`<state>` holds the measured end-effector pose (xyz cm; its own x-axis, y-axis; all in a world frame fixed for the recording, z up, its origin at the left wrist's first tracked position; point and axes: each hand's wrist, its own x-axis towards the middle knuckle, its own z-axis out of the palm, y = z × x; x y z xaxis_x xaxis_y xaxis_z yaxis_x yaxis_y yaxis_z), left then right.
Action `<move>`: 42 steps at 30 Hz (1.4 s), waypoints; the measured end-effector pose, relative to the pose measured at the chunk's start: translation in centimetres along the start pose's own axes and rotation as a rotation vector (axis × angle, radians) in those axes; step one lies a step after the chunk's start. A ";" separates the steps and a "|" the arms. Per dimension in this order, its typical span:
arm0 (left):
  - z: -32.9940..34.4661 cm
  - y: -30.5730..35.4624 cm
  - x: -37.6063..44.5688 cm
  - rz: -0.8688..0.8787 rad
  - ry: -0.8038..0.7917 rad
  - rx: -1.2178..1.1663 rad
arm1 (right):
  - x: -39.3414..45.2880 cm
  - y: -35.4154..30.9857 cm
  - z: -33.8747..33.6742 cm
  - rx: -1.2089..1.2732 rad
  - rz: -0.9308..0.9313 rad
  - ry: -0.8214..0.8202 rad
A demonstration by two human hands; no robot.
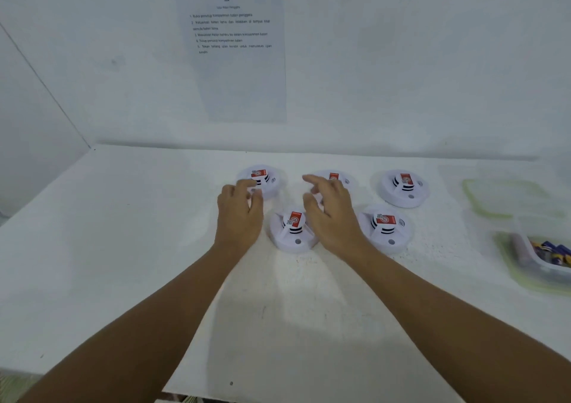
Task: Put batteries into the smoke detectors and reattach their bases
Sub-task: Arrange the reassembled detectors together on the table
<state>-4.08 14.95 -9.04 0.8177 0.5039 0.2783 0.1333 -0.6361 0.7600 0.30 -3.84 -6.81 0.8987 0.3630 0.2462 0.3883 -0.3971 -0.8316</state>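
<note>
Several round white smoke detectors with red labels stand on the white table. One detector [293, 231] sits near the front between my two hands. Another detector [262, 178] lies at the back left, with my left hand [239, 214] hovering at its near edge, fingers loosely curled and holding nothing. My right hand [332, 214] hovers with spread fingers over the back middle detector [335, 177], covering most of it. Two more stand to the right, a rear detector [404, 188] and a nearer detector [384, 228]. Batteries [553, 252] lie in a clear container at the far right.
A clear plastic container [525, 266] with a green rim stands at the right edge, and its lid [506, 197] lies behind it. An instruction sheet [234, 47] is stuck on the back wall. The table's left edge meets a side wall.
</note>
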 end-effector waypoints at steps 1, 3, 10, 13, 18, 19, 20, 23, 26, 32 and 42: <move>-0.2 -0.1 1.2 -0.048 0.017 0.010 | 1.0 -0.9 0.1 0.044 0.018 -0.024; -0.3 -0.3 3.5 -0.142 0.023 0.056 | 3.3 -2.5 0.5 0.152 0.131 -0.101; -0.2 -0.8 8.3 -0.410 -0.186 0.310 | 9.5 -4.9 3.3 0.202 0.526 -0.265; -0.1 -0.4 8.3 -0.458 -0.170 0.232 | 10.1 -5.0 3.9 0.252 0.633 -0.281; -0.2 -0.4 8.1 -0.463 -0.190 0.115 | 9.8 -4.8 4.1 0.371 0.704 -0.221; -0.3 -0.3 8.1 -0.449 -0.187 0.030 | 9.7 -4.7 4.1 0.414 0.703 -0.199; -0.3 -0.2 8.2 -0.430 -0.183 -0.092 | 9.7 -4.7 4.0 0.443 0.691 -0.179; -0.7 0.7 8.3 -0.395 -0.164 -0.397 | 9.7 -4.7 3.8 0.462 0.587 -0.118; -0.7 1.7 8.2 -0.388 -0.166 -0.428 | 9.4 -4.1 3.9 0.445 0.549 -0.115; -0.8 1.7 7.0 -0.487 -0.176 -0.448 | 8.7 -2.2 3.8 0.391 0.557 -0.155; -1.0 3.4 6.0 -0.540 -0.247 -0.655 | 8.8 -1.8 2.3 0.485 0.427 -0.195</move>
<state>0.75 16.34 -4.19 0.8437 0.4497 -0.2931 0.2507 0.1526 0.9560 7.06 2.02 -4.30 0.8819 0.4221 -0.2100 -0.1689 -0.1330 -0.9766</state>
